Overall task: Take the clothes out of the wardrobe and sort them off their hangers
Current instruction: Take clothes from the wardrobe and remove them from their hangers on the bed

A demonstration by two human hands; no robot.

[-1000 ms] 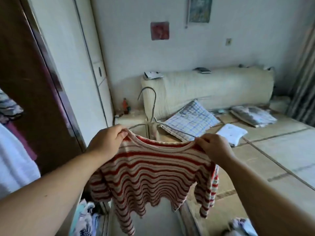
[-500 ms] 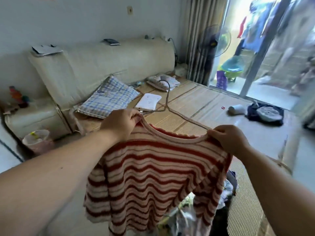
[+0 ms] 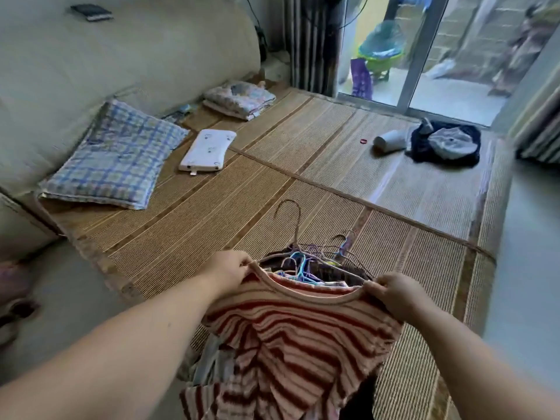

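My left hand [image 3: 230, 269] pinches one shoulder of the striped sweater [image 3: 297, 334] at the neckline. My right hand [image 3: 391, 291] pinches the other shoulder, fingers curled into the knit. The sweater hangs between them at the lower middle of the frame, and its body is bunching below. The hanger [image 3: 292, 219] seems to be inside it still, with the hook poking up behind the collar.

To do this well, I'd keep one shoulder pinned and slide the other off the wire first. Stretching the neck over both ends at once would strain it. I'd also watch that the hook doesn't snag the pile of hangers [image 3: 315, 262] just behind it on the mat [image 3: 212, 225].

Compared with half a second ago, I've turned and looked down. The mat now fills the view, and the checked pillow [image 3: 115, 156] has moved to the upper left. The sweater has dropped low over that pile, which wasn't in view before.
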